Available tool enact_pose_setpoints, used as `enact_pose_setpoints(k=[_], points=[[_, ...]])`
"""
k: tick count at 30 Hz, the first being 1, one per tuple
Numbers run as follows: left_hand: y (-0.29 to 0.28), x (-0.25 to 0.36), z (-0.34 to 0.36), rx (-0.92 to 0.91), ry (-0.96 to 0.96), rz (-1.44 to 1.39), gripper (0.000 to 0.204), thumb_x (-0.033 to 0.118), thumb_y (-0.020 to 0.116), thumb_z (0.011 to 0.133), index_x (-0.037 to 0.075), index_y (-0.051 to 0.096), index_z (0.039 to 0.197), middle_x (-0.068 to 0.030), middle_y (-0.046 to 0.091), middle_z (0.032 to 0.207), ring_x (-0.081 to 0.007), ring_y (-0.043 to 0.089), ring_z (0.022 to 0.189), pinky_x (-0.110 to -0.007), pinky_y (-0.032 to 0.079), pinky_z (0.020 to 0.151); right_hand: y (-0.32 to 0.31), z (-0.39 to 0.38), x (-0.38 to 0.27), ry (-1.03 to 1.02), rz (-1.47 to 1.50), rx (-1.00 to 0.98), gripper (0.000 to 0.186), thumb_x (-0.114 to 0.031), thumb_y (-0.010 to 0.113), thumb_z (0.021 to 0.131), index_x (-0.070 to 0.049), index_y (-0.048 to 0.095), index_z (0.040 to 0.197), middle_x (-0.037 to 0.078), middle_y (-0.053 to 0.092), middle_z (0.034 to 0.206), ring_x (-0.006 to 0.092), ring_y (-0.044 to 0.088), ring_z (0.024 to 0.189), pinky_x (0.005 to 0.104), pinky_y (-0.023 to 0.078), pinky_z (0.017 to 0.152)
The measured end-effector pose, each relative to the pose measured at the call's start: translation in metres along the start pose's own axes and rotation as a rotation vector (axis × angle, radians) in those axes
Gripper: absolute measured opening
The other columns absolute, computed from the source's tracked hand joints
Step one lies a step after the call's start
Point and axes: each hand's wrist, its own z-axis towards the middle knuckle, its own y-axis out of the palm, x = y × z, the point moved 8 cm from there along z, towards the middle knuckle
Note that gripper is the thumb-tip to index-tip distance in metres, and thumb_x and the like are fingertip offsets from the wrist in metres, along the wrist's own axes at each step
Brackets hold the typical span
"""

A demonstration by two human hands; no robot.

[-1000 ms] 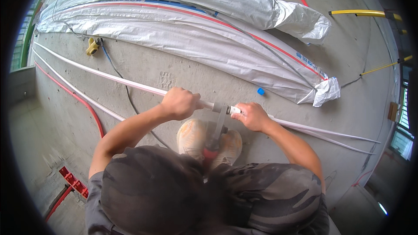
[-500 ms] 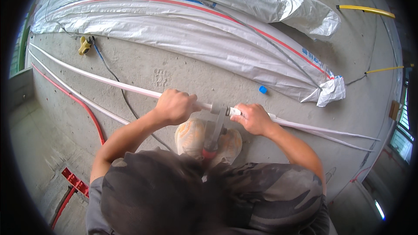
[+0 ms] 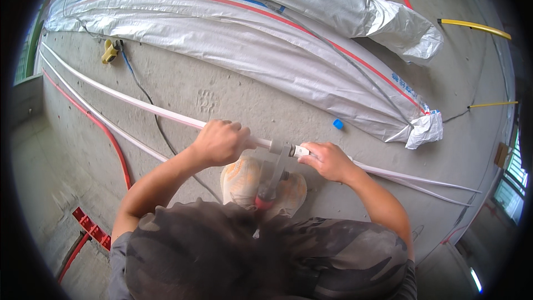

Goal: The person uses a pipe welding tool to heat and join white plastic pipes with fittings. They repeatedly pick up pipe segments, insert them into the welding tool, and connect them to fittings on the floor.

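Observation:
My left hand (image 3: pixel 220 141) is closed around a long white pipe (image 3: pixel 150 106), whose near end meets the heating head of a pipe fusion welder (image 3: pixel 270 180). The welder's flat grey plate points away from me and its red part lies between my shoes (image 3: pixel 241 180). From the other side, a short white pipe fitting (image 3: pixel 301 151) is held against the head by my right hand (image 3: pixel 328 161), thumb and fingers closed. My fingers partly hide the fitting. Whether it joins the white pipe (image 3: pixel 400 175) to the right, I cannot tell.
Long wrapped bundles (image 3: pixel 233 44) lie across the concrete floor ahead, with a small blue cap (image 3: pixel 338 124) beside them. A yellow plug connector (image 3: pixel 109 51) and dark cable (image 3: pixel 141 89) are left. A red hose (image 3: pixel 114 139) and red perforated bar (image 3: pixel 90 229) lie further left.
The view has tilted slightly. Both hands keep their grips, and the pipe and fitting stay at the welder's head; the right hand has shifted slightly.

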Motion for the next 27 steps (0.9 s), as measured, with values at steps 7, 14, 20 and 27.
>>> enact_pose_setpoints(k=[7,14,20,27], points=[[-0.003,-0.019,-0.002,-0.047,-0.029,-0.008,0.029,0.036,0.070,0.100,0.008,0.070,0.092,-0.0140,0.067,0.073,-0.0360,0.070,0.068,-0.050,0.053,0.060,0.000,-0.004,0.003,0.008,0.006,-0.008,0.040,-0.041,0.071,0.103,-0.005,0.071,0.121,0.023,0.075,0.098,0.0466,0.070,0.089,0.0527,0.055,0.075],[-0.115,-0.053,-0.044,0.132,-0.043,0.075,0.026,0.019,0.086,0.080,0.007,0.063,0.079,-0.0088,0.063,0.073,-0.0321,0.065,0.067,-0.045,0.051,0.064,0.000,-0.010,0.002,-0.070,-0.082,0.135,0.036,-0.037,0.074,0.102,-0.005,0.072,0.119,0.018,0.076,0.093,0.0409,0.072,0.084,0.0483,0.055,0.071],[-0.084,-0.005,-0.011,0.096,0.120,-0.023,0.030,0.022,0.086,0.079,0.008,0.060,0.078,-0.0079,0.057,0.071,-0.0321,0.060,0.063,-0.045,0.047,0.059,0.001,-0.020,0.010,-0.131,-0.062,0.219,0.035,-0.040,0.071,0.103,-0.007,0.071,0.116,0.015,0.074,0.089,0.0410,0.071,0.084,0.0497,0.054,0.069],[-0.104,0.027,-0.007,0.159,0.177,0.002,0.033,0.027,0.086,0.081,0.007,0.059,0.079,-0.0074,0.057,0.071,-0.0318,0.060,0.062,-0.045,0.047,0.057,-0.012,-0.039,0.029,-0.191,-0.158,0.245,0.033,-0.036,0.075,0.099,-0.009,0.072,0.118,0.015,0.075,0.091,0.0387,0.073,0.082,0.0472,0.055,0.067]])
